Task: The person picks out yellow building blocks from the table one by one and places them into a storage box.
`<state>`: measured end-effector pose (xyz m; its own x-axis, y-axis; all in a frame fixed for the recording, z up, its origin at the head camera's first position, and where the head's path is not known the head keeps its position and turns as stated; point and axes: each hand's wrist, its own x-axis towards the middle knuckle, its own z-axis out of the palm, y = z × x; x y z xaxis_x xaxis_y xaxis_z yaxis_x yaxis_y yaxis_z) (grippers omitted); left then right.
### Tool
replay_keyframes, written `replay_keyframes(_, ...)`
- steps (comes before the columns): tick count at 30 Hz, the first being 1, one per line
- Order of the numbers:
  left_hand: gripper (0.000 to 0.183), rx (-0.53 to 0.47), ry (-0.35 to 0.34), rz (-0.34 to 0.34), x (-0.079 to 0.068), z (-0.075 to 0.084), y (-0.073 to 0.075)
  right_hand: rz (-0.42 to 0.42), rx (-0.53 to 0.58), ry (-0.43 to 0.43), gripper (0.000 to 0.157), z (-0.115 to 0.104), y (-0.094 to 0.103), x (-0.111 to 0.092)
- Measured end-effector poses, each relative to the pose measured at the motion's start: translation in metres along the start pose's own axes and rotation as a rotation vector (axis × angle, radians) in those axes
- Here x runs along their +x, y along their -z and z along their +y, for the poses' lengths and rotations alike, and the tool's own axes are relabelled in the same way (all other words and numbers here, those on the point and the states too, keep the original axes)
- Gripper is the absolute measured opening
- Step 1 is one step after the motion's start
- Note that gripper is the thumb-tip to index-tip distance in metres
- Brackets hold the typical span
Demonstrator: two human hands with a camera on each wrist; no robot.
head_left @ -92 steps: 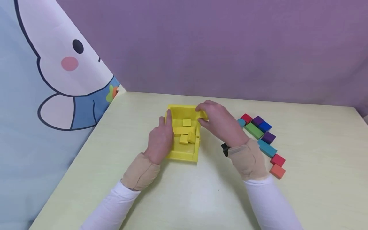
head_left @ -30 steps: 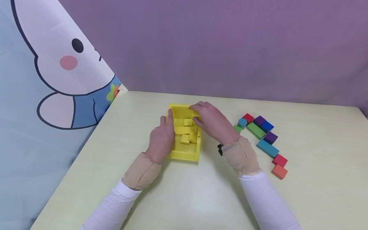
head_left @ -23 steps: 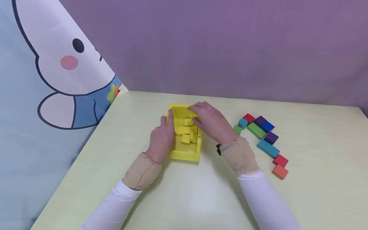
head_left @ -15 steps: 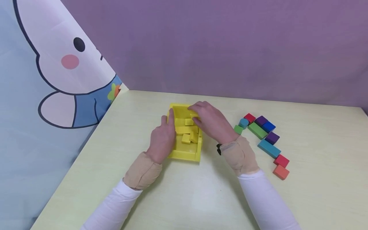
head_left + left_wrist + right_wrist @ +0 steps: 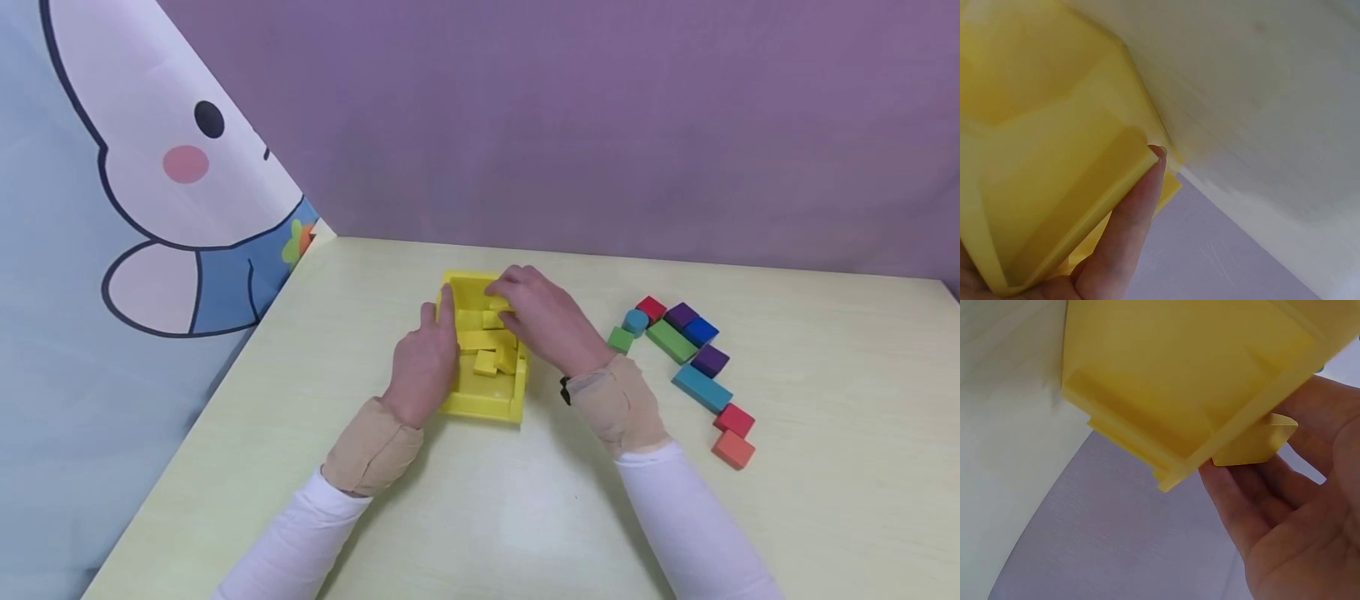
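A yellow open-topped plastic bin (image 5: 480, 407) stands on the table with several yellow blocks inside, among them a long flat one (image 5: 483, 340) and a small one (image 5: 485, 362). My left hand (image 5: 425, 367) grips the bin's left wall, the index finger stretched along its rim. In the left wrist view a finger (image 5: 1129, 231) runs along that wall, its tip at the rim's end. My right hand (image 5: 551, 321) pinches a yellow block (image 5: 1257, 440) between thumb and fingers, over the bin's far right side. In the right wrist view this block overlaps the bin's rim.
To the right, loose coloured blocks lie in a slanting row: a blue cylinder (image 5: 636, 322), a long green block (image 5: 672, 341), a long teal block (image 5: 702, 387), an orange block (image 5: 733, 449) and several more. A purple backdrop (image 5: 600, 133) rises behind the table (image 5: 480, 517).
My right hand has moved left over the bin with the yellow block, from beyond its right wall. The green block by the cylinder has come into sight. The left hand stays on the bin.
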<state>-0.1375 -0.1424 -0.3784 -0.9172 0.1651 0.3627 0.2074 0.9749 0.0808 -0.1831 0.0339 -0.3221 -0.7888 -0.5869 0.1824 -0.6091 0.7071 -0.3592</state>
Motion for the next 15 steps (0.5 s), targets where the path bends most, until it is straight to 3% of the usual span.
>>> replay_keyframes(15, 0.061, 0.021, 0.008, -0.015, 0.0014, 0.0016, 0.0011, -0.043, -0.057, 0.019, 0.033, 0.0016, -0.0089, 0.0062)
